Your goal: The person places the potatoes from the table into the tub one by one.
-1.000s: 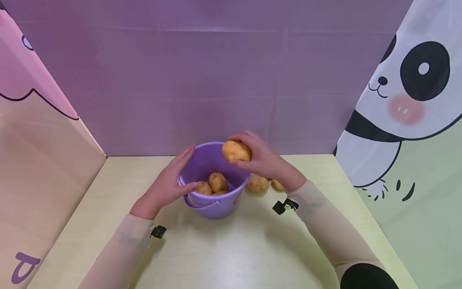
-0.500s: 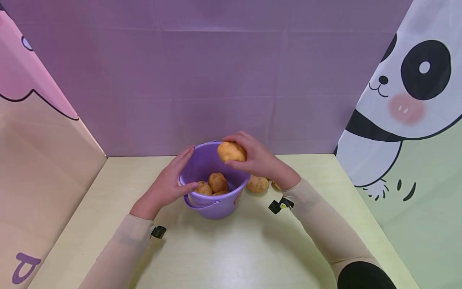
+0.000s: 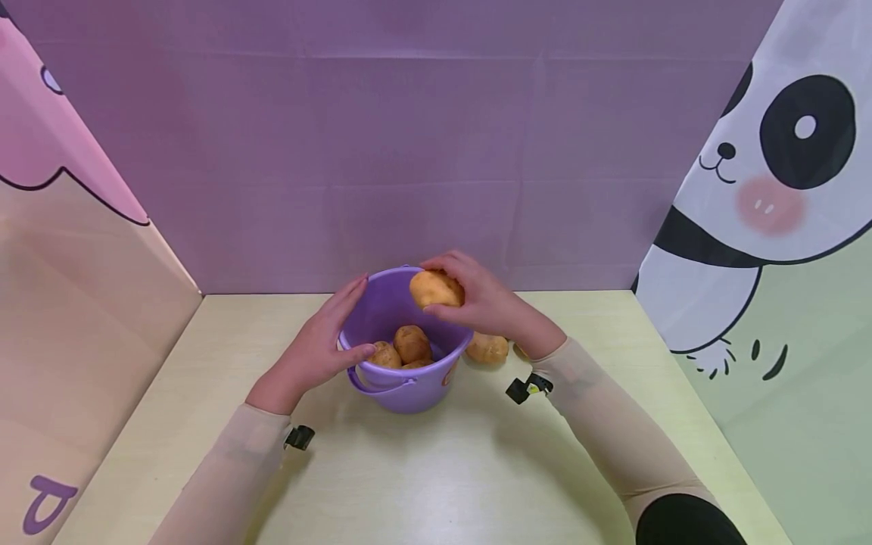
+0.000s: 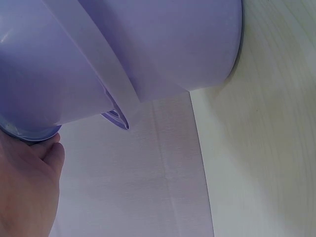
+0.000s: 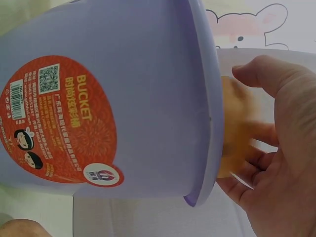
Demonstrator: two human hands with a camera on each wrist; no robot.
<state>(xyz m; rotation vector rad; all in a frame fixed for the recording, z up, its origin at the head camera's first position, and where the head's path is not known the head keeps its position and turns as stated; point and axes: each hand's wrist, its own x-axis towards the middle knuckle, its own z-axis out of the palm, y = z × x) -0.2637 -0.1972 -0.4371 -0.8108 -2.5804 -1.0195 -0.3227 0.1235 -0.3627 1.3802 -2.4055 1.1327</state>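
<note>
A purple bucket stands on the table with several potatoes inside. My left hand holds its left side, thumb over the near rim and fingers along the outer edge; the left wrist view shows the hand at the rim beside the hanging handle. Above the right part of the opening, my right hand grips a yellowish potato between thumb and fingers. In the right wrist view this potato is blurred and partly hidden behind the bucket rim.
Right of the bucket another potato lies on the pale wooden table, with a further one mostly hidden by the right wrist. A purple cloth wall rises behind, and printed panels flank both sides. The bucket carries a red label.
My right hand has moved slightly left with the potato, further over the bucket opening, then nearly stopped, sinking a little. The left hand and the bucket have stayed in place.
</note>
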